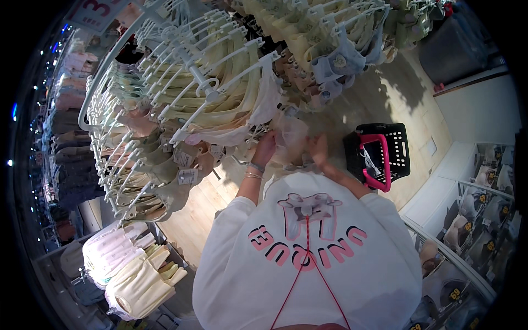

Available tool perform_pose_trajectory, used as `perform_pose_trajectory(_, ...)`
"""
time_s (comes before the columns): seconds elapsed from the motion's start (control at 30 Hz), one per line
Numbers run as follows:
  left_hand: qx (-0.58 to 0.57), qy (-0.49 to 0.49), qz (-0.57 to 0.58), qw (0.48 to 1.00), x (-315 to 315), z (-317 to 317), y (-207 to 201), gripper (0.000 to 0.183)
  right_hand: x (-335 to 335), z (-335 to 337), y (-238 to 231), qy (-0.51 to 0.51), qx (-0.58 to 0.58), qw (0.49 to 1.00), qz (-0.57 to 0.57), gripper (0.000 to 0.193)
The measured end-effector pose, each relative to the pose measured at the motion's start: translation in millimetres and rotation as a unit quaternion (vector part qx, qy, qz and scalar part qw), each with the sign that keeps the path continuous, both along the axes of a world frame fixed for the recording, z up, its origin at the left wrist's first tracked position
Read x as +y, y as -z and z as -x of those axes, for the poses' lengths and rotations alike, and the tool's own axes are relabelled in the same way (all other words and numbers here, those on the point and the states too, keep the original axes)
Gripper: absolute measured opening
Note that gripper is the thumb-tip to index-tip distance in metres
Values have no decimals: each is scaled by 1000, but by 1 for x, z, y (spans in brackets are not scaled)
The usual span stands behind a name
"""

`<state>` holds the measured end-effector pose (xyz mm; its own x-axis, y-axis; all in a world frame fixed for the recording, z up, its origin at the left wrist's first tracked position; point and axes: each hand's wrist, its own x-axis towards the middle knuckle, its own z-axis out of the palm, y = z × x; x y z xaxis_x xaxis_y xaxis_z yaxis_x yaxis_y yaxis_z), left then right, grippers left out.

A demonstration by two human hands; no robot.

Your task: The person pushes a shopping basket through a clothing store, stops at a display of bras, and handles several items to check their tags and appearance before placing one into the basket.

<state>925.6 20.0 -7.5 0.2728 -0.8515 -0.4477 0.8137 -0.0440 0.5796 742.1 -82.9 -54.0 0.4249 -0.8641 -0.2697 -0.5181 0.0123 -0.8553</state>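
In front of my chest, a sheer, pale, whitish piece [290, 133] hangs between my hands; whether it is thin fabric or plastic film I cannot tell. My left hand [265, 148], with bracelets on the wrist, is closed on its left edge. At its right side is my right hand [318, 150], fingers curled in; what they pinch, if anything, is too small to make out. Just beyond and left of my left hand hang pale bras [267, 93] on white hangers [190, 118], some with white paper tags [187, 176].
A black shopping basket [397, 147] with a pink handle [387, 170] rests on the wooden floor at my right. Another rack of bras [344, 58] stands ahead. Folded pastel garments [137, 280] lie in a bin at lower left. Packaged underwear [457, 234] fills shelves on the right.
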Motion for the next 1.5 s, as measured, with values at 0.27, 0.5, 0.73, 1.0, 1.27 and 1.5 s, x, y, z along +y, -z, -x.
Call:
perform_pose_trajectory(0.27,-333,76,-124,932,-7,29,-21,16,-11,-65,-69,-81,0,993,-81,33)
perform_pose_trajectory(0.5,-348,116,-89,926,5,31,-20,25,-18,-67,-23,-109,50,991,-58,26)
perform_pose_trajectory(0.73,-344,39,-81,935,18,25,-27,12,-20,-68,-13,-23,-70,985,-157,18)
perform_pose_trajectory(1.0,-310,37,-31,950,7,19,-23,12,-31,-61,-15,-7,-109,973,-202,20)
perform_pose_trajectory(1.27,-247,2,-39,968,1,25,-15,19,-32,-53,-34,-44,-39,995,-75,16)
perform_pose_trajectory(1.5,-287,40,-106,951,2,25,12,13,-11,-64,-81,-489,216,775,336,23)
